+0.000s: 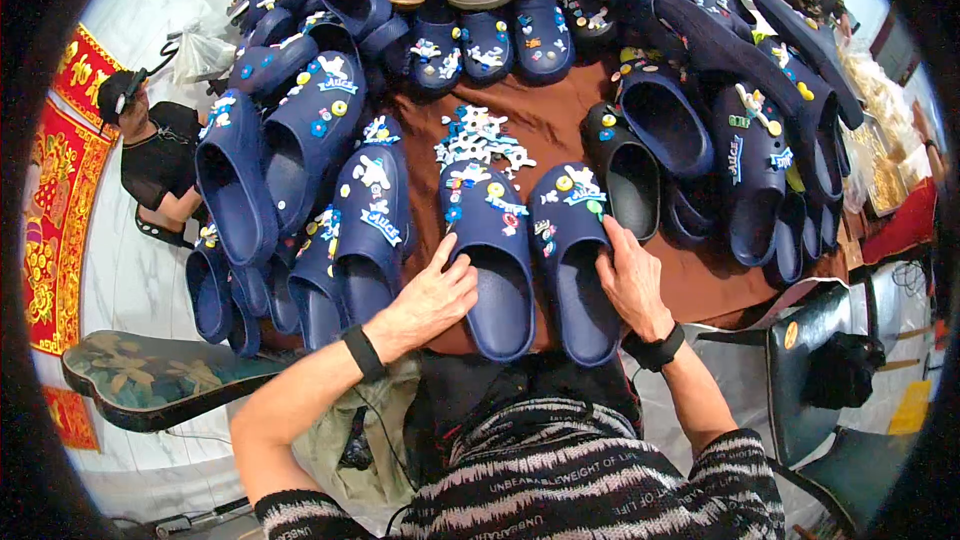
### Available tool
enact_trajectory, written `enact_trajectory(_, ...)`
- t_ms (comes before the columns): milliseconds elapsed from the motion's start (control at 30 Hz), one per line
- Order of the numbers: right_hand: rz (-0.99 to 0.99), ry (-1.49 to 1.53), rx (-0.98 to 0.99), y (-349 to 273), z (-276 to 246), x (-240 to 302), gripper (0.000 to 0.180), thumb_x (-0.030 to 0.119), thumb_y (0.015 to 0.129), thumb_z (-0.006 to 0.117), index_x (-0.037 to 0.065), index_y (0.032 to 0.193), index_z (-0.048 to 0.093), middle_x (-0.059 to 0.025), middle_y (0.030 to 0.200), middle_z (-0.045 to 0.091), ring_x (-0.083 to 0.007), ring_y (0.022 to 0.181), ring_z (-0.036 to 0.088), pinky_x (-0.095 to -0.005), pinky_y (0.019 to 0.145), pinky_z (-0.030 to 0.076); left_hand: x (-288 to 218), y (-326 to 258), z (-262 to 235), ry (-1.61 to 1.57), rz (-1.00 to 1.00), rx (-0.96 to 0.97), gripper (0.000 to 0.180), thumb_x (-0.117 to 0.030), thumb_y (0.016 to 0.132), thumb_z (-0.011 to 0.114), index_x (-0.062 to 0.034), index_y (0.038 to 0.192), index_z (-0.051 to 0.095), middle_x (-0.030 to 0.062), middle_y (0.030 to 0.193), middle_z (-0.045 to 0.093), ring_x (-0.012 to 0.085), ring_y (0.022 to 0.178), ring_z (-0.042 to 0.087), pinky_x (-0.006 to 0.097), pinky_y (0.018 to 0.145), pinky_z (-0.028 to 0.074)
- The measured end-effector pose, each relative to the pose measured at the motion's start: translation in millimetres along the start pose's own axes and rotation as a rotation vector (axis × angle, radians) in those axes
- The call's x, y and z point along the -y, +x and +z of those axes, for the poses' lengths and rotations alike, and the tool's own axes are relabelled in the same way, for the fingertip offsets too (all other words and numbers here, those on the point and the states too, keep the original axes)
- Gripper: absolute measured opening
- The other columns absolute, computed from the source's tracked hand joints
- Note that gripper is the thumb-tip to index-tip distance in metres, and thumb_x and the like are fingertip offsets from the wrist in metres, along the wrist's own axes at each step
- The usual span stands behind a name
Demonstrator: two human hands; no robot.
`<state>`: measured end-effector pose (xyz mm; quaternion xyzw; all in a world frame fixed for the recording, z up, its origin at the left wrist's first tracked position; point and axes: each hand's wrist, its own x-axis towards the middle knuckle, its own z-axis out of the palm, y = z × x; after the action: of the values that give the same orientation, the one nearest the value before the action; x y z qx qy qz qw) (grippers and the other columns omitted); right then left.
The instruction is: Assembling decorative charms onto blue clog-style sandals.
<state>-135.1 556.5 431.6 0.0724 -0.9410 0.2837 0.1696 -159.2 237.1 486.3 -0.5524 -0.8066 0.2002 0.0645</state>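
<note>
Two navy blue clogs stand side by side at the near edge of the table, toes pointing away from me. My left hand (pixel 435 292) grips the outer side of the left clog (pixel 487 240), fingers at the rim of its opening. On the other side, my right hand (pixel 634 278) holds the outer edge of the right clog (pixel 575 230). Both clogs carry colourful charms on their toes: cartoon figures, flowers, yellow round faces and lettered tags. Just beyond them lies a pile of loose white and blue charms (pixel 480 145) on the brown cloth (pixel 430 100).
Decorated navy clogs (pixel 235 165) are heaped on the left, with more clogs (pixel 750 160) on the right and along the back. A black clog (pixel 625 175) sits beside my right clog. Chairs (pixel 170 375) flank the table. A person in black (pixel 160 155) sits at far left.
</note>
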Motion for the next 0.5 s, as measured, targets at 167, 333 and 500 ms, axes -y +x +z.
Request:
enact_trajectory(167, 0.067, 0.045, 0.077, 15.1, -8.4, 4.1, 0.048, 0.012, 0.087, 0.061, 0.005, 0.133, 0.051, -0.0251, 0.096, 0.067, -0.0444, 0.082, 0.065, -0.0523, 0.071, 0.051, -13.9, -4.8, -11.4, -0.221, -0.208, -0.063, 0.024, -0.010, 0.078, 0.064, -0.0080, 0.102, 0.066, 0.0118, 0.122, 0.057, 0.0303, 0.130, 0.047, 0.064, 0.114, 0.025)
enact_trajectory(333, 0.072, 0.099, 0.042, 54.1, -24.2, 18.9, 0.045, 0.012, 0.085, 0.059, 0.006, 0.130, 0.054, -0.0260, 0.089, 0.067, -0.0462, 0.080, 0.064, -0.0552, 0.071, 0.050, -30.2, -17.1, -22.4, -0.515, -0.515, -0.297, 0.036, 0.000, 0.075, 0.066, -0.0097, 0.109, 0.068, 0.0131, 0.125, 0.057, 0.0340, 0.133, 0.045, 0.063, 0.113, 0.027)
enact_trajectory(500, -0.012, 0.055, -0.077, 91.3, -37.2, 22.1, 0.044, 0.008, 0.084, 0.060, 0.007, 0.127, 0.057, -0.0240, 0.092, 0.068, -0.0427, 0.082, 0.067, -0.0508, 0.072, 0.052, -45.6, -27.9, -26.8, -0.611, -0.708, -0.402, 0.029, 0.002, 0.077, 0.065, -0.0073, 0.105, 0.069, 0.0144, 0.118, 0.060, 0.0361, 0.125, 0.053, 0.059, 0.111, 0.033)
